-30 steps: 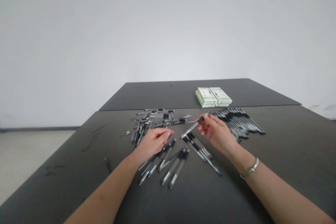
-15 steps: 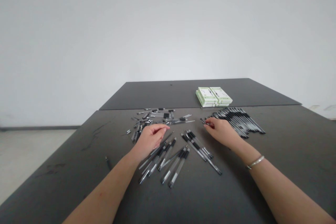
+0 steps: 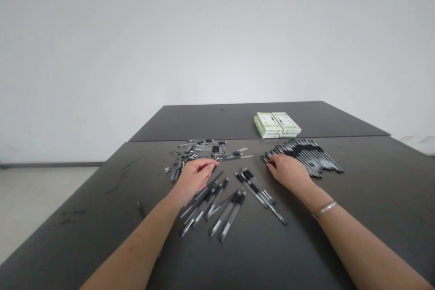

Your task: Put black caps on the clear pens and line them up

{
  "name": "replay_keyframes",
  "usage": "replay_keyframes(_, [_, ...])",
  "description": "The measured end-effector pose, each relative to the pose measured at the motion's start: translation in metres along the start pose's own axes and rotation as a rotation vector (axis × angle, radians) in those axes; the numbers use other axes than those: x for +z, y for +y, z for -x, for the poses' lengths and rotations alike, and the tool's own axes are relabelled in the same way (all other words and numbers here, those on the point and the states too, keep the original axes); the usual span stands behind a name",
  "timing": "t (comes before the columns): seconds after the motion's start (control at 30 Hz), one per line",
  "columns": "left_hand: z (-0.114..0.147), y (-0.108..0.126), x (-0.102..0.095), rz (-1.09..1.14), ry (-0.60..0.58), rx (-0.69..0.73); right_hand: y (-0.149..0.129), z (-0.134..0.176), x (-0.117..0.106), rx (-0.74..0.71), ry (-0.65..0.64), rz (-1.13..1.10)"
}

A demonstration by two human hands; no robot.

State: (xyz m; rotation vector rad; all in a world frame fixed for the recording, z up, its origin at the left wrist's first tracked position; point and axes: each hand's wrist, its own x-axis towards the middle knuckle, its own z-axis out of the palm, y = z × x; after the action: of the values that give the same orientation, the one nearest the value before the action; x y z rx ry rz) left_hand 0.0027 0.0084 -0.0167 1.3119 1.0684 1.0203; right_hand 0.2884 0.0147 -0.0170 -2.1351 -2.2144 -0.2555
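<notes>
My right hand (image 3: 288, 171), with a bracelet at the wrist, is closed around a pen at the left end of a row of assembled pens (image 3: 307, 156). Only the pen's dark end (image 3: 264, 158) shows past the fingertips. My left hand (image 3: 193, 179) hovers over the pen parts with thumb and fingers pressed together; whatever it may hold is hidden. Below it lie clear pen barrels with black grips (image 3: 210, 204), fanned out. Between the hands, more clear barrels (image 3: 256, 189) lie at a slant.
Loose pen parts (image 3: 217, 149) are scattered behind my left hand. Green and white boxes (image 3: 277, 124) stand stacked on the far table. A dark piece (image 3: 140, 208) lies left of my left forearm. A seam joins the two dark tables (image 3: 367, 181).
My right hand has moved slightly right and lowered the pen beside the row's left end. My left hand has barely shifted.
</notes>
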Motion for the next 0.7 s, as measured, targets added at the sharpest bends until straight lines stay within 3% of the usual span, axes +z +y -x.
replay_keyframes(0.4, [0.003,0.006,0.003,-0.01,0.019,-0.007,0.003,0.001,-0.002,0.026,0.083,-0.02])
replay_keyframes(0.53, [0.002,0.007,0.003,-0.013,0.023,-0.007,-0.011,0.006,-0.011,-0.032,0.096,-0.266])
replay_keyframes(0.7, [0.001,0.006,0.002,-0.028,0.025,-0.015,-0.038,0.019,-0.019,-0.218,-0.059,-0.529])
